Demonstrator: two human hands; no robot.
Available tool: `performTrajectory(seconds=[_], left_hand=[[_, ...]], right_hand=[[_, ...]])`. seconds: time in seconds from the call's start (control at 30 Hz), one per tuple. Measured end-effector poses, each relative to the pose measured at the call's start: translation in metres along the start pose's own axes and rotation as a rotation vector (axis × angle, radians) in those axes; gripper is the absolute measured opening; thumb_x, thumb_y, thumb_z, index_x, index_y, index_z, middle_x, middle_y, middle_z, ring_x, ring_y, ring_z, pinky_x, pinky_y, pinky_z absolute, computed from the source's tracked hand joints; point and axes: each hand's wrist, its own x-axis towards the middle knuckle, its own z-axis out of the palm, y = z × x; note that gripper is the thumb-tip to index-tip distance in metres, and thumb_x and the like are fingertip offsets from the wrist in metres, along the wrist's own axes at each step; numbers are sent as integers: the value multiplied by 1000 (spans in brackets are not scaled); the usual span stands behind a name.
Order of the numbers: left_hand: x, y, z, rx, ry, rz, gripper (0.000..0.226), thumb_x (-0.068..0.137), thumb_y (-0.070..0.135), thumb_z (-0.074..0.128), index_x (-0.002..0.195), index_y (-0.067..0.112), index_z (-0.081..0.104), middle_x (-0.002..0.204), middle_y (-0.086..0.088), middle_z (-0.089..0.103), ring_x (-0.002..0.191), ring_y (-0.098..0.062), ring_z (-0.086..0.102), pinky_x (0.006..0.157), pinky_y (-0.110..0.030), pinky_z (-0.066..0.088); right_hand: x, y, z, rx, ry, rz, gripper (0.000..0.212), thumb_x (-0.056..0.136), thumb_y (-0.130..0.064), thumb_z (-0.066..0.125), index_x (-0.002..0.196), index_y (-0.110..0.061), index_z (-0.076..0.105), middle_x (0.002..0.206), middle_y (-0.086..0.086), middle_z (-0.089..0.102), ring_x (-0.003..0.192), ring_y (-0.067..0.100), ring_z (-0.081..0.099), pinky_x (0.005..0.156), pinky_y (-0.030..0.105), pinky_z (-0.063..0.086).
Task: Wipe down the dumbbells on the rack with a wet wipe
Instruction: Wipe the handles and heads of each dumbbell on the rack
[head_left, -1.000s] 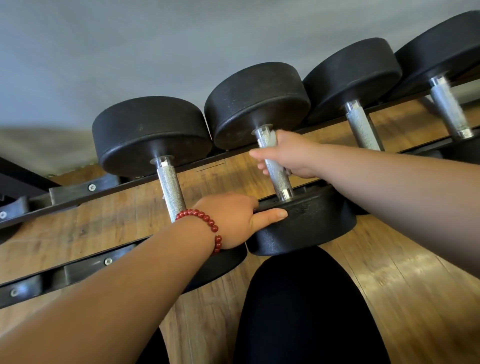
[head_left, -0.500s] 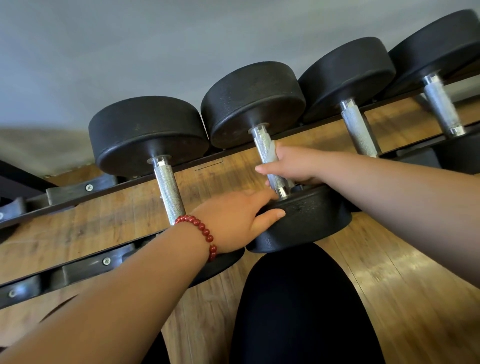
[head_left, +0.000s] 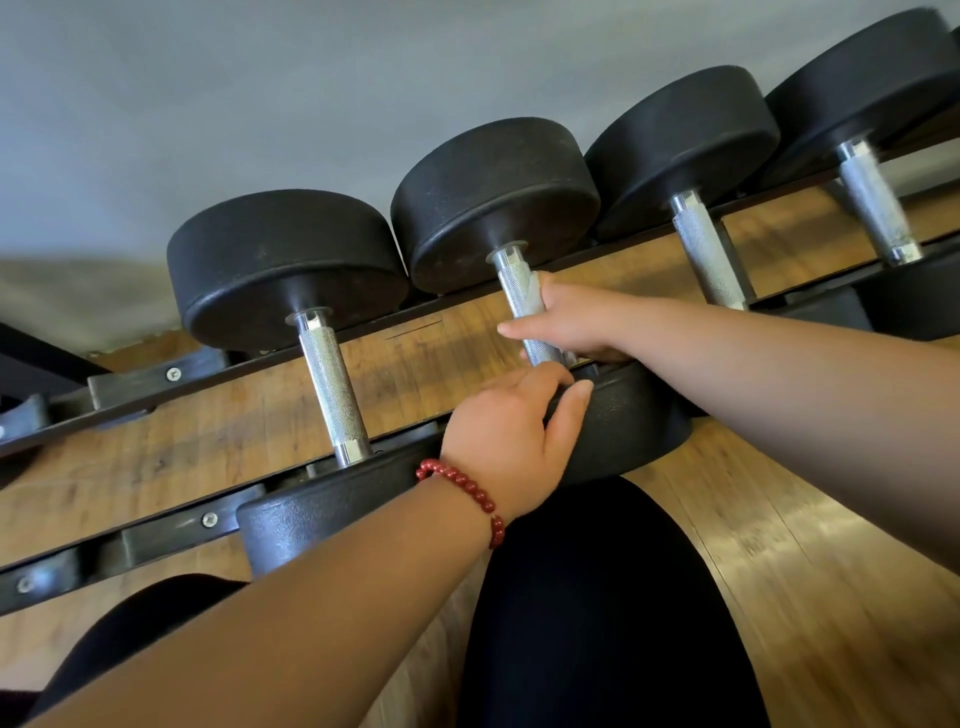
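Note:
Several black dumbbells with knurled steel handles lie across the rack (head_left: 156, 535). The second dumbbell (head_left: 493, 202) from the left is the one under my hands. My right hand (head_left: 571, 322) curls round the lower part of its handle, pressing a pale wet wipe (head_left: 534, 299) against the metal; only a strip of the wipe shows above my fingers. My left hand (head_left: 509, 447), with a red bead bracelet at the wrist, grips the top edge of that dumbbell's near head (head_left: 634, 421), fingers over the rim and thumb on its side.
The leftmost dumbbell (head_left: 285, 265) lies just left of my left hand. Two more dumbbells (head_left: 680, 145) (head_left: 857, 83) sit to the right. My knees in black trousers (head_left: 597, 597) are below the rack, over a wooden floor (head_left: 779, 545). A grey wall is behind.
My right hand has slid down the handle toward the near head. My left hand has moved up from the side of the near head, its fingers now over the rim.

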Motion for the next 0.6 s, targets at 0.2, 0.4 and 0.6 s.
performTrajectory(seconds=[0.2,0.4,0.6], left_hand=[[-8,1,19,-154,289,-104,43,97,45,25,86,26,61,80,16,55,82,-5,52,76,-29,44],[-9,-3,24,-305,397,-209,47,96,39,23,101,19,65,101,11,62,99,3,48,88,-10,34],[-8,-5,25,-305,402,-240,45,96,39,23,102,21,63,100,13,60,98,3,47,86,-5,30]], right_hand=[[0,0,-1,120,-31,0,74,95,-36,59,152,-15,17,131,8,53,110,21,61,91,34,52],[2,5,-5,11,-76,-1,76,91,-38,64,150,-13,24,132,6,56,108,17,61,94,34,50],[-4,5,-9,-156,-82,-39,81,90,-46,63,151,-12,23,132,-1,53,98,10,57,82,23,46]])
